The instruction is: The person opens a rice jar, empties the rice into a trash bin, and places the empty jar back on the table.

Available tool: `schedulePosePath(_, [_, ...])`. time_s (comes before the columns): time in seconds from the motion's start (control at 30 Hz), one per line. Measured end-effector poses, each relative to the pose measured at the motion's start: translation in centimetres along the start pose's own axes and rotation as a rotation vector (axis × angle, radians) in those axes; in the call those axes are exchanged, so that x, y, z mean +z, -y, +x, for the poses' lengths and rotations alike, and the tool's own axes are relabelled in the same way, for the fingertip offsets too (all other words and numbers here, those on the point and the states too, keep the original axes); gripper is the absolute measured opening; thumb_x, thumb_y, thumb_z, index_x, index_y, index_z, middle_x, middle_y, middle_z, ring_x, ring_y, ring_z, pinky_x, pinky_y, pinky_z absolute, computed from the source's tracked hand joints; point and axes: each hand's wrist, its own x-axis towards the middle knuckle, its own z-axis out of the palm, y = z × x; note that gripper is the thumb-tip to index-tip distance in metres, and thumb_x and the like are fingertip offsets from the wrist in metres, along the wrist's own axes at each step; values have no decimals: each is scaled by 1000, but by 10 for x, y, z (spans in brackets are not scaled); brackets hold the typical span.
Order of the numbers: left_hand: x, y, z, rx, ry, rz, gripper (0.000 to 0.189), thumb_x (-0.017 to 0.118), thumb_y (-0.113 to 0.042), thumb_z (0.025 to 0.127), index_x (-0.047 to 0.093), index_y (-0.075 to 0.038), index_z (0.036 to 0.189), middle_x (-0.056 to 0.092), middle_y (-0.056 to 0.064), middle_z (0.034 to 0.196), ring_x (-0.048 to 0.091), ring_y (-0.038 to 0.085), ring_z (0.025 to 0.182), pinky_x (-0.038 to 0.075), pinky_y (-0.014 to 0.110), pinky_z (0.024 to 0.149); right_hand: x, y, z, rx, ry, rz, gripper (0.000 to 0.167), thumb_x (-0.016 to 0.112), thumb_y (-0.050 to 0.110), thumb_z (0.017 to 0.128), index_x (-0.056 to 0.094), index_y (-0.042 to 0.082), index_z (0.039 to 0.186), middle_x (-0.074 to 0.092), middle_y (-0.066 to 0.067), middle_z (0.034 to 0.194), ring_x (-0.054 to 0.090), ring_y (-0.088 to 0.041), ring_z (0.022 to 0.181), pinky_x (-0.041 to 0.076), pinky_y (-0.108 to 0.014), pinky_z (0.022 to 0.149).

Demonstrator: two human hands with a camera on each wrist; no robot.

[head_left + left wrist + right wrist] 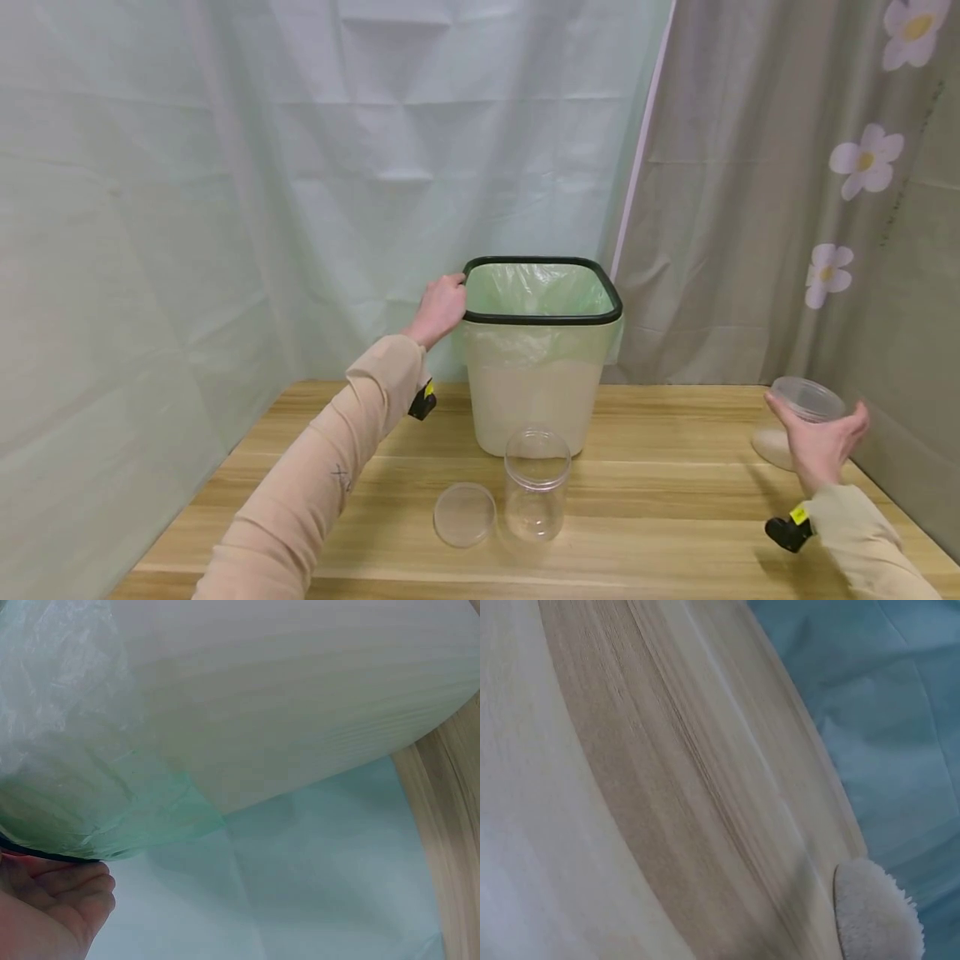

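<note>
At the centre back stands a pale bin (534,383) with a black rim and a thin green plastic liner folded over its top. My left hand (442,307) grips the bin's rim at its left side; in the left wrist view its fingers (79,889) curl up against the black edge. Far to the right, my right hand (821,442) holds a clear jar (808,398), thumb on one side and fingers on the other. White, grainy-looking contents (877,915) show low in that jar, while the hand itself is out of the right wrist view.
An open, clear jar (537,492) stands upright in front of the bin. Left of it a round translucent lid (464,515) lies flat on the wooden table (660,533). Pale curtains (420,167) hang behind, and a grey flowered one (735,208) closes the right side.
</note>
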Motion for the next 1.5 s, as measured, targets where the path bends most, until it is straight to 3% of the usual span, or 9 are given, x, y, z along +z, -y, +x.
schedulePosePath(0.2, [0,0,0,-5,5,-16,42,25,-7,94,43,8,129,42,22,130,35,32,121,30,39,97,6,-44,30,54,-5,23,120,77,47,64,-12,24,140,-5,-7,145,0,-24,131,3,-33,103])
schedulePosePath(0.3, [0,0,0,-4,4,-16,42,24,-7,94,43,8,129,42,22,130,35,32,121,30,39,97,6,-55,35,89,16,48,120,77,48,64,-13,27,139,-6,-8,146,-2,-21,131,3,-32,103])
schedulePosePath(0.47, [0,0,0,-6,6,-13,42,25,-6,94,43,9,128,41,22,131,35,32,122,30,39,97,0,-34,13,151,66,58,118,76,43,67,-15,22,139,-10,-14,145,-8,-24,131,0,-36,103])
schedulePosePath(0.7, [1,1,-1,-9,10,-10,41,25,-6,95,42,8,129,41,22,131,35,31,122,31,39,97,0,-20,-7,146,93,38,116,75,41,69,-16,24,139,-10,-16,145,-9,-31,130,2,-41,103])
schedulePosePath(1.23, [1,2,0,-7,5,-7,41,24,-7,95,43,8,129,42,21,130,35,32,121,32,40,96,5,-31,-3,98,58,12,112,78,36,69,-8,26,140,0,-15,146,-2,-35,130,3,-43,103])
schedulePosePath(1.5, [1,2,1,-13,9,-22,42,24,-8,95,42,7,130,41,20,131,34,30,122,32,39,96,5,-35,0,49,92,44,110,77,25,71,-8,24,140,2,-18,144,1,-35,130,4,-41,103])
